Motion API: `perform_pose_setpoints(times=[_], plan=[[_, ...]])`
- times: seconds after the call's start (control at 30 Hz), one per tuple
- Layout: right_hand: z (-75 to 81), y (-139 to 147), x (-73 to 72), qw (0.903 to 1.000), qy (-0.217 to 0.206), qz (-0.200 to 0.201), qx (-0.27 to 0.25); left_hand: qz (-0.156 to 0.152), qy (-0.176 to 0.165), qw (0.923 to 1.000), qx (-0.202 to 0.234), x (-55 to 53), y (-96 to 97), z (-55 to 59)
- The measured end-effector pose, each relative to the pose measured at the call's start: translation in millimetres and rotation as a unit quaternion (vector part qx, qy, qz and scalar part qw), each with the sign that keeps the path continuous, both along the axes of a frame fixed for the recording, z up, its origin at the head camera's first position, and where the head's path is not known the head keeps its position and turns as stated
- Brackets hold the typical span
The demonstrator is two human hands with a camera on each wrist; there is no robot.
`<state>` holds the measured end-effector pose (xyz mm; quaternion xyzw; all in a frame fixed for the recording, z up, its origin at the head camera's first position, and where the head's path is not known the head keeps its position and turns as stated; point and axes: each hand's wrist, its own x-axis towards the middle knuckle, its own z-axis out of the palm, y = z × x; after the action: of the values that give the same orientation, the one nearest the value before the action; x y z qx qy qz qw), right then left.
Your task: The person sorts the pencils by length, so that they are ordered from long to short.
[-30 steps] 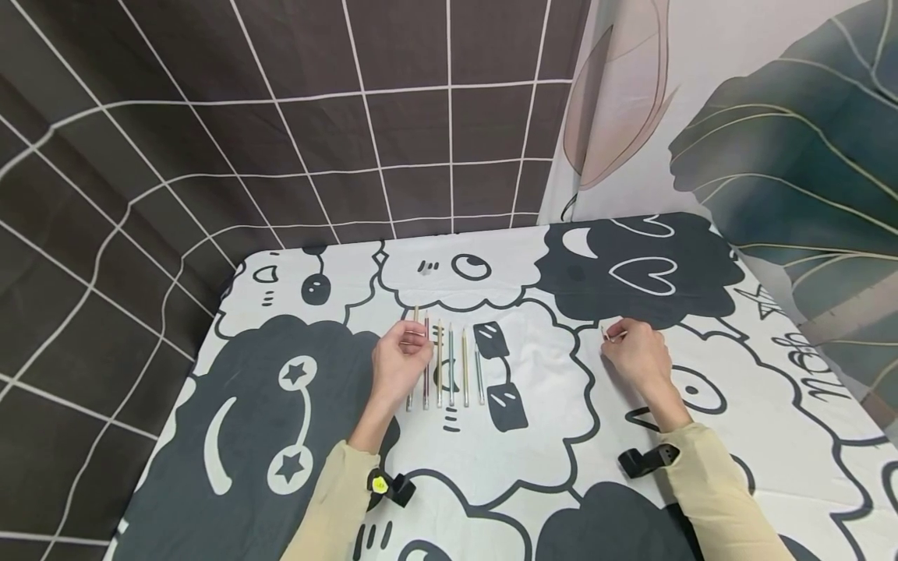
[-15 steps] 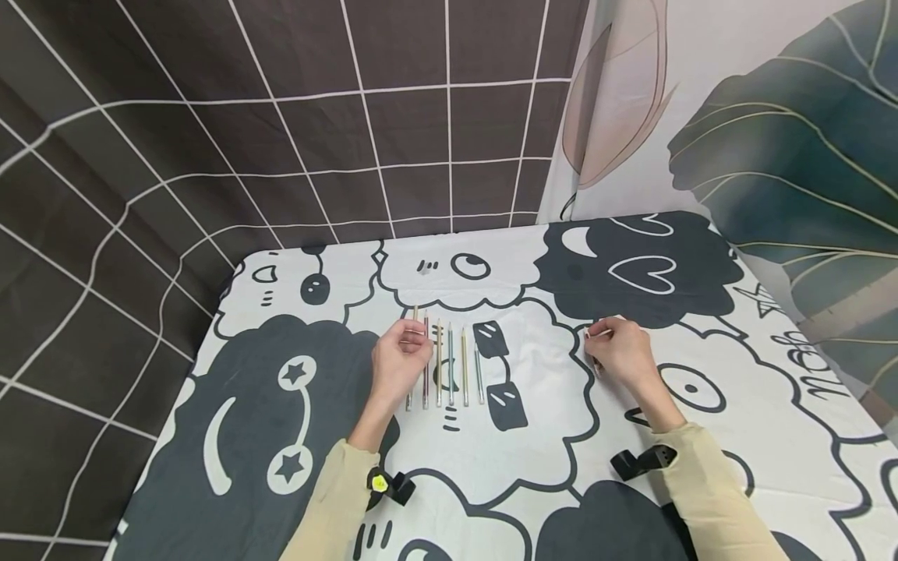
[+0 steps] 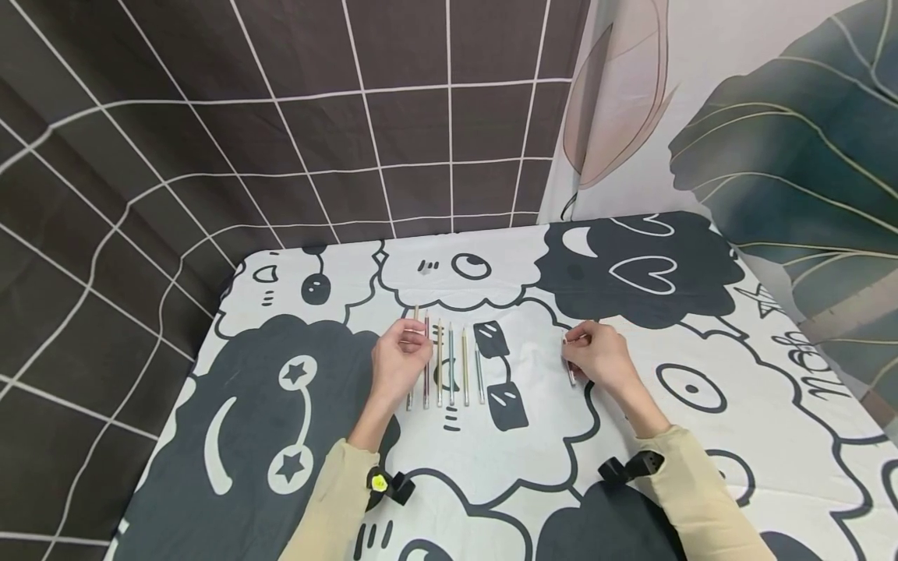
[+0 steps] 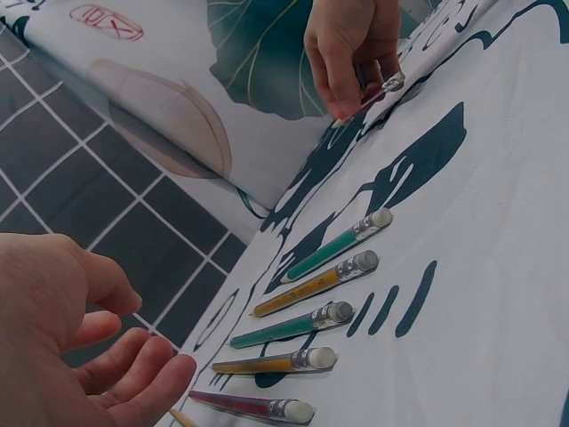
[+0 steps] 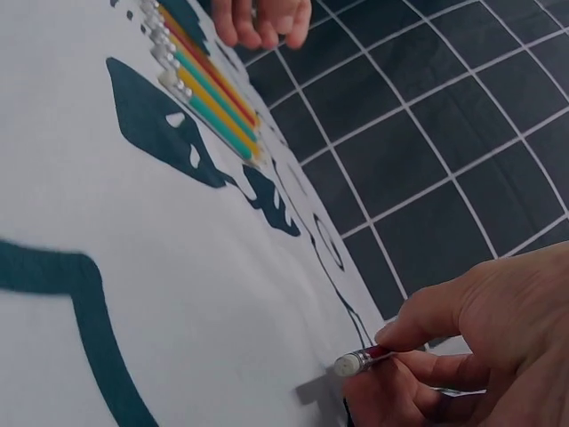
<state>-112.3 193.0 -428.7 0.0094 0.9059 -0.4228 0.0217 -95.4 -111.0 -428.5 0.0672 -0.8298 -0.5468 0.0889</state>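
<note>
My right hand [image 3: 599, 354] pinches a short dark red pencil [image 5: 363, 359] between thumb and fingers; its white eraser end sticks out. In the head view this pencil slants just above the cloth. To the left, several pencils lie side by side, eraser ends toward me: a short green pencil [image 4: 336, 249] at the right end, then a yellow pencil [image 4: 311, 286], a green pencil [image 4: 289, 327], another yellow pencil [image 4: 276, 361] and a dark red pencil [image 4: 253, 406]. My left hand [image 3: 401, 354] hovers over the row's left end, fingers loosely bent, holding nothing, partly hiding the leftmost pencils.
A white cloth [image 3: 540, 467] with dark cartoon shapes covers the table. Behind and to the left hangs a dark curtain [image 3: 407, 132] with a white grid. A leaf-patterned curtain [image 3: 631, 171] hangs at the back right.
My right hand has moved left across the cloth toward the row, carrying the dark red pencil. My left hand and the lying pencils have stayed in place.
</note>
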Motion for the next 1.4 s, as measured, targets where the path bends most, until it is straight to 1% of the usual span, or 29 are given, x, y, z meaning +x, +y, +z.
perform_pose_setpoints(times=[0.27, 0.53, 0.8, 1.1, 1.4], plan=[[0.4, -15.8, 3.0, 0.999, -0.025, 0.015, -0.033, 0.003, 0.0, 1.0, -0.002, 0.1, 0.4, -0.1], [0.6, -28.4, 4.6, 0.9979, -0.024, 0.027, -0.053, 0.002, 0.0, 1.0, -0.003, 0.5, -0.1, 0.5], [-1.2, -42.8, 4.4, 0.9956, -0.026, 0.042, -0.08, 0.006, -0.009, 0.9999, -0.001, 1.2, -0.4, 0.8], [-1.6, -55.4, 4.5, 0.9946, -0.027, 0.049, -0.087, 0.007, -0.003, 1.0, -0.006, 1.0, -1.0, -0.3], [-4.0, -66.8, 4.1, 0.9933, -0.032, 0.056, -0.096, 0.008, -0.007, 0.9999, 0.001, 0.1, -1.0, 0.3]])
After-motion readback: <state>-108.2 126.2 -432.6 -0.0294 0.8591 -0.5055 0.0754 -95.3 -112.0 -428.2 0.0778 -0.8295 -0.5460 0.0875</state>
